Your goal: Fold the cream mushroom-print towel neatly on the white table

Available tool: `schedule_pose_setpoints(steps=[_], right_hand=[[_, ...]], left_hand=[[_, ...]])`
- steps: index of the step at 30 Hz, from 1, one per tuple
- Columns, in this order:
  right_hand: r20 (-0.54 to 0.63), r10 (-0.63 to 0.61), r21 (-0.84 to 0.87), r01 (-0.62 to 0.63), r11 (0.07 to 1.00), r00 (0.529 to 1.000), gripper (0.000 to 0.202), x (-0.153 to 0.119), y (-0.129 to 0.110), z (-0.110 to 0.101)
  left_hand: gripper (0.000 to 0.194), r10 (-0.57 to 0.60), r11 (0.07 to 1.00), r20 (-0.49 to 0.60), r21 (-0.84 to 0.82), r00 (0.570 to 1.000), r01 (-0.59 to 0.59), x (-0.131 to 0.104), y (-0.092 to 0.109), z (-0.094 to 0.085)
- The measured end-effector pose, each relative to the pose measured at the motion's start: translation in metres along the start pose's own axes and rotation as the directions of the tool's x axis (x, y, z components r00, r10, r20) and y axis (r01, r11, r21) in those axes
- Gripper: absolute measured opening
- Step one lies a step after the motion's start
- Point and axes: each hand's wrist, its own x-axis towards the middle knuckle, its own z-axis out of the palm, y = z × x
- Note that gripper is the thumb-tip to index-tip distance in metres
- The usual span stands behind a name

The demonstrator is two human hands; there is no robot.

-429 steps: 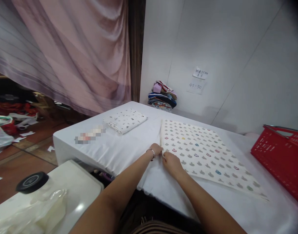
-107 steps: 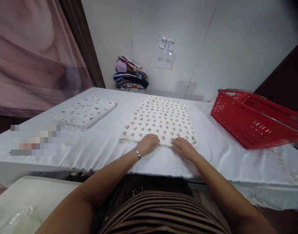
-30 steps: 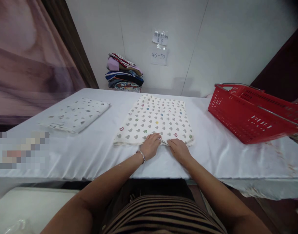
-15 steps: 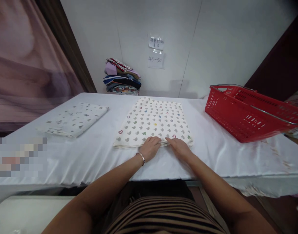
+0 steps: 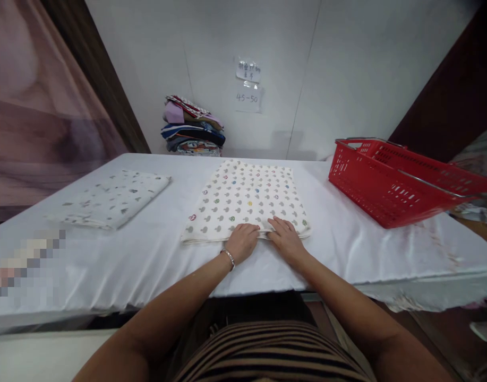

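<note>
A folded white cloth (image 5: 251, 199) lies on the table, printed with grey mushroom shapes and a few red, blue, green and yellow ones. Both of my hands are at its near edge, close together. My left hand (image 5: 242, 243), with a bracelet at the wrist, has its fingers curled over that edge and closed on it. My right hand (image 5: 285, 239) grips the same edge a little to the right, fingers on top and thumb tucked at the fold. Between them the edge is slightly raised. The undersides of both hands are hidden.
Another folded white patterned cloth (image 5: 116, 197) lies to the left. A red plastic basket (image 5: 366, 183) with metal handles stands at the right. Folded fabrics (image 5: 193, 127) are stacked at the back. White sheeting covers the table (image 5: 334, 254); paper signs (image 5: 248, 98) hang on the wall.
My right hand has shifted slightly left, closer to my left hand, its fingers reaching farther over the cloth's edge. The whole view has turned a little to the right.
</note>
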Motion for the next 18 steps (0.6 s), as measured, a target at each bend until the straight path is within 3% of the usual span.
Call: schedule_pose_setpoints(steps=[8,18], right_hand=[[-0.030,-0.034,-0.007,0.034,0.999,0.999,0.016,-0.010,-0.003,-0.002],[0.010,-0.008,0.021,0.008,1.000,1.000,0.019,-0.010,-0.004,-0.004]], left_hand=[[0.018,0.066,0.990,0.106,0.115,0.992,-0.078,0.001,0.001,0.008],[0.024,0.112,0.976,0.135,0.169,0.984,-0.134,0.006,0.001,0.010]])
